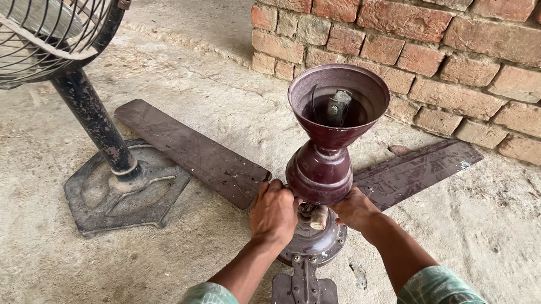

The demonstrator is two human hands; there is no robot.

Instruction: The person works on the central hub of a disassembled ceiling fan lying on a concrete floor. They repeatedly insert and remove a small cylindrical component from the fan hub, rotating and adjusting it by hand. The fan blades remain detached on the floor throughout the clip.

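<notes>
A dark maroon ceiling fan lies on the concrete floor with its down rod pointing up at me. Its upper canopy cup (339,99) opens toward the camera, showing a metal bracket and wire inside. Below it sits a second, inverted maroon cup (319,174). My left hand (273,211) grips the left rim of that lower cup, and my right hand (356,209) holds its right side. The motor housing (316,240) shows between my wrists. Three brown blades spread out: left blade (187,149), right blade (414,171), near blade (305,301).
A pedestal fan stands at the left, with a wire guard (36,18), a rusty black pole (93,115) and a square metal base (122,192) touching the left blade. A brick wall (458,51) runs behind the ceiling fan. The floor is rough concrete.
</notes>
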